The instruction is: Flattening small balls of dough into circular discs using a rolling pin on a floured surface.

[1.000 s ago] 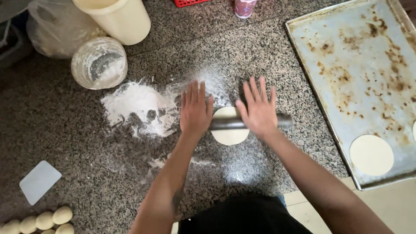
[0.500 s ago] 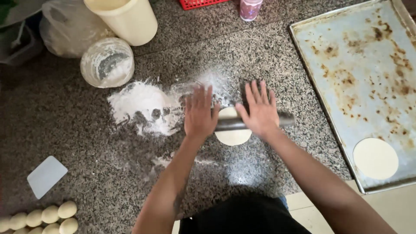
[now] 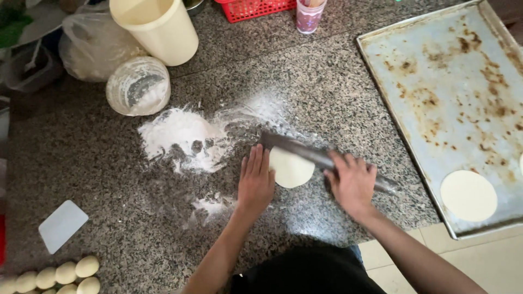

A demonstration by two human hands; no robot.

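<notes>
Right hand [image 3: 353, 182] wrapped over a dark rolling pin [image 3: 321, 159], fingers [image 3: 348, 162] curled narrow around its near end; pin lying at a slant, upper end toward the left, across a small flat dough round [image 3: 290, 169] on the speckled granite tabletop [image 3: 338, 92]. Left hand [image 3: 256, 182] flat on the stone, fingers [image 3: 255, 162] straight and close together, holding nothing, touching the dough round's left edge. Just left of that hand, a smeared patch of flour [image 3: 182, 136], with thinner dusting trailing up toward the pin's far end. Beyond the flour, a round tub [image 3: 138, 86] with white residue, a cream bucket [image 3: 155, 27] and a clear plastic bag [image 3: 90, 46] crowding the far left. Bare stone between the pin and the stained baking tray [image 3: 436, 71] on the right; tray's near corner hanging close to the tabletop's front edge, a finished dough disc [image 3: 468, 195] lying in that corner. Near left corner: a pale scraper [image 3: 62, 226] and a row of dough balls [image 3: 60, 272] at the frame's bottom edge, well apart from both hands. Open stone between scraper and left forearm.
</notes>
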